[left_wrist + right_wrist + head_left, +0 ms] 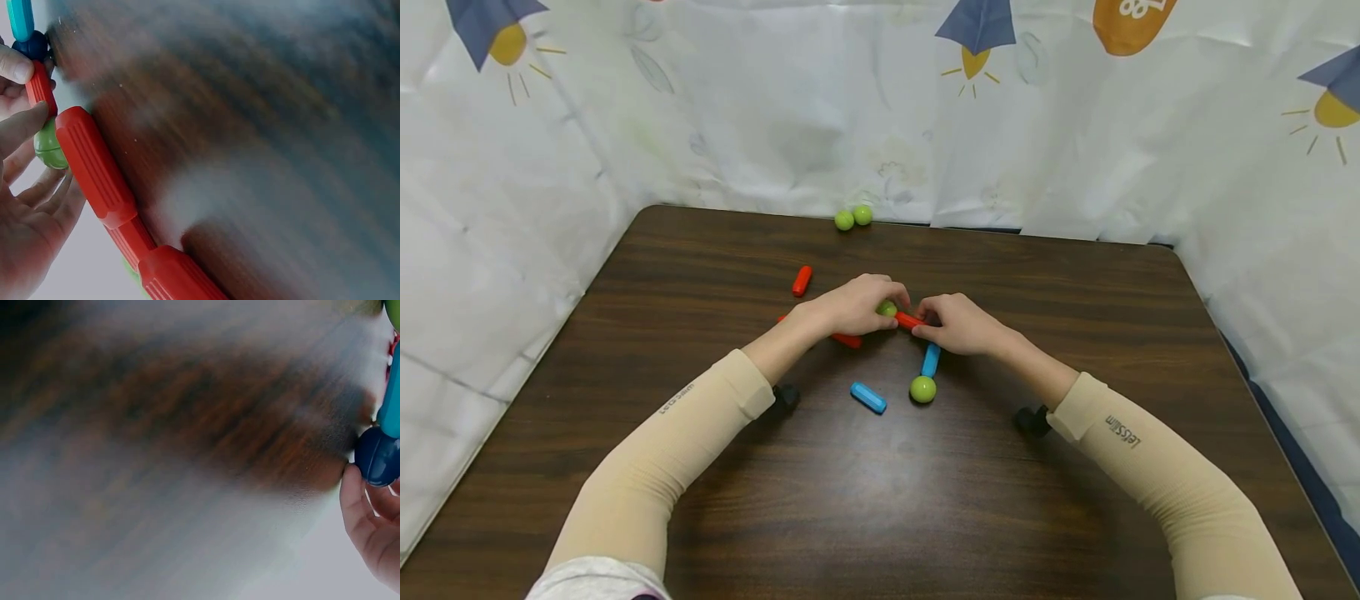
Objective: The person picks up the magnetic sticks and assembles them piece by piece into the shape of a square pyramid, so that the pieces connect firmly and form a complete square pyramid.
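Note:
My left hand (859, 307) holds a green ball (887, 308) between thumb and fingers. A short red rod (909, 321) runs from that ball toward my right hand (958, 323). In the left wrist view, the rod's other end meets a dark blue ball (31, 47). My right hand pinches around that joint, its fingertips at the dark blue ball in the right wrist view too. From there a light blue rod (930, 360) reaches toward the near side, ending at a second green ball (922, 389). In the head view my right hand hides the dark blue ball.
Red rods (847, 341) lie beside my left wrist, partly hidden by the forearm. Another red rod (802, 281) lies farther back. A loose blue rod (868, 397) rests nearer me. Two green balls (844, 220) sit at the table's far edge, before a white curtain (775, 108).

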Motion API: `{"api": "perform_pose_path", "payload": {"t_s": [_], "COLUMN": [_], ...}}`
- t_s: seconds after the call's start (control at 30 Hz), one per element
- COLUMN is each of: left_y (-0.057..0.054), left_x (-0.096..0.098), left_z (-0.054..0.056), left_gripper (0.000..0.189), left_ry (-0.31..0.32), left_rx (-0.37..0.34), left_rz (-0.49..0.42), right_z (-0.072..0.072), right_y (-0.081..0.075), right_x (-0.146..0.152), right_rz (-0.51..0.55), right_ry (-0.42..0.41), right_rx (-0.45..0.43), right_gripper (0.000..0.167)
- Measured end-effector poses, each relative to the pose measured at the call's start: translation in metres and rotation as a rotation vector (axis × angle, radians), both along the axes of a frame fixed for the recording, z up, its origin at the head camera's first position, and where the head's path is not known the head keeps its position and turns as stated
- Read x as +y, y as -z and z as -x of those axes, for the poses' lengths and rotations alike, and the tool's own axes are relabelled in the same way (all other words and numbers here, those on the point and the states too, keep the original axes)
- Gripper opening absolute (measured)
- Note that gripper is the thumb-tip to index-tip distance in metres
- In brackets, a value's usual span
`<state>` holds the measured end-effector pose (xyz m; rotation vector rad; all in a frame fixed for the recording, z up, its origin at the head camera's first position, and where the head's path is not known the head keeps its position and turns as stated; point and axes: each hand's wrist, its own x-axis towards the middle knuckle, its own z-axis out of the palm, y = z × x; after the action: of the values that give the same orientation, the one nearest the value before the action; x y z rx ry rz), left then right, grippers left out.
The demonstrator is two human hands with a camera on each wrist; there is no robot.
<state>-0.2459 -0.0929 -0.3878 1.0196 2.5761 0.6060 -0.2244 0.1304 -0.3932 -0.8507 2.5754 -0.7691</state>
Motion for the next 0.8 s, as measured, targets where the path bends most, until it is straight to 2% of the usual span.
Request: {"api": "perform_pose_path", "payload": {"t_s": [0.2,0.43,0.8], "left_y": [0.001,-0.004,-0.005], "left_x": [-0.002,-0.007,-0.015], "left_z": [0.001,-0.001,-0.004], "left_gripper": [0.031,0.030,0.030], "left_ry": [-0.013,-0.028,-0.051], "left_rx": [0.012,0.002,-0.008], "left_rz": [-0.006,-0.025,-0.052], "right_z": [0.000,-0.001,-0.002], "right_y": [0.000,-0.001,-0.001], "right_x": [0.001,0.003,0.004], "right_rz": [-0.002,0.000,-0.006], "right_ry": [0.010,0.013,0.024], "right_rx": [0.004,0.004,-0.001], "right_gripper": [0.013,0.014,0.015]}}
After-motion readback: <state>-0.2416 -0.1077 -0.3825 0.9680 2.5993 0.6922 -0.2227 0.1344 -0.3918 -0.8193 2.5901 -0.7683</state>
